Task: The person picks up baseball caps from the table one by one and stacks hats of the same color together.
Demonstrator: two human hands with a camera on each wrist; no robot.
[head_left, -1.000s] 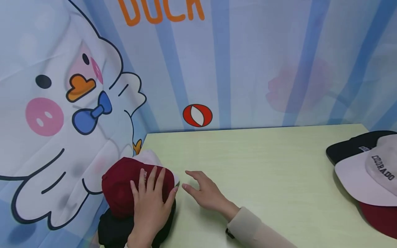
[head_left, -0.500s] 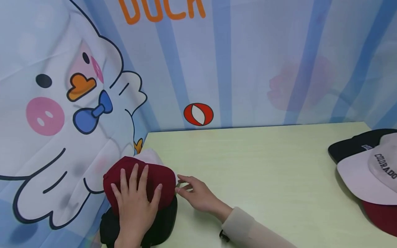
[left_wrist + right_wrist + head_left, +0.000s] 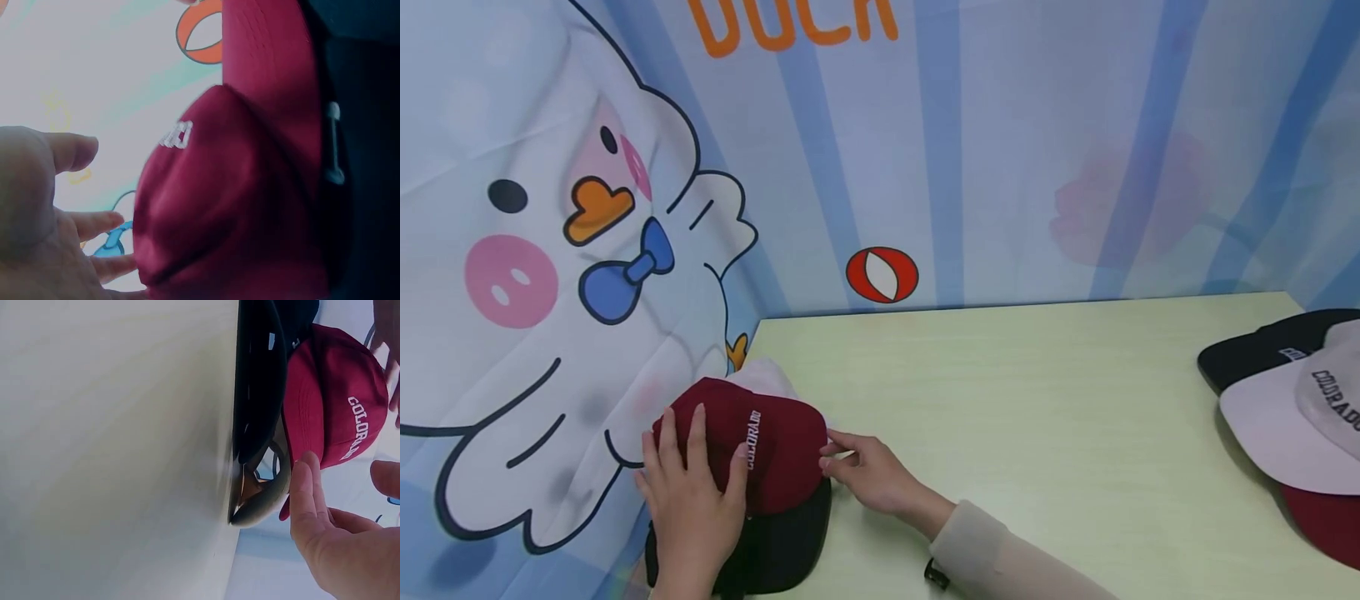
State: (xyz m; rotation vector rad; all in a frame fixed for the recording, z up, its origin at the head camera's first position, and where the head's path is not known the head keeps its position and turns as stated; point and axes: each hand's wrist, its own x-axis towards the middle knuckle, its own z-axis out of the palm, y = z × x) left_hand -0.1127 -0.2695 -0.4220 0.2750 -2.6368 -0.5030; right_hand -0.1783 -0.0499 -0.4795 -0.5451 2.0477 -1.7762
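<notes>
A dark red baseball cap (image 3: pixel 786 450) with white "COLORADO" lettering lies on top of a black cap (image 3: pixel 782 546) and a white cap (image 3: pixel 765 377) at the table's left. My left hand (image 3: pixel 692 500) rests on the side of the red crown, its fingers spread; the left wrist view shows its thumb (image 3: pixel 75 152) apart from the cloth. At the right, my right hand (image 3: pixel 880 479) touches the red brim with its fingertips. In the right wrist view those fingers (image 3: pixel 305 494) are nearly straight along the brim's edge, and the thumb (image 3: pixel 385 478) stands away from it.
At the table's right edge, another group of overlapping caps holds a black cap (image 3: pixel 1262 350), a white Colorado cap (image 3: pixel 1273 429) and a red brim (image 3: pixel 1322 525). Behind the pale green table (image 3: pixel 1000 375) hangs a blue printed cloth (image 3: pixel 1000 167) with a duck.
My left hand has slid left and down over the red crown, uncovering its lettering. My right hand has come leftward from beside the caps to the brim.
</notes>
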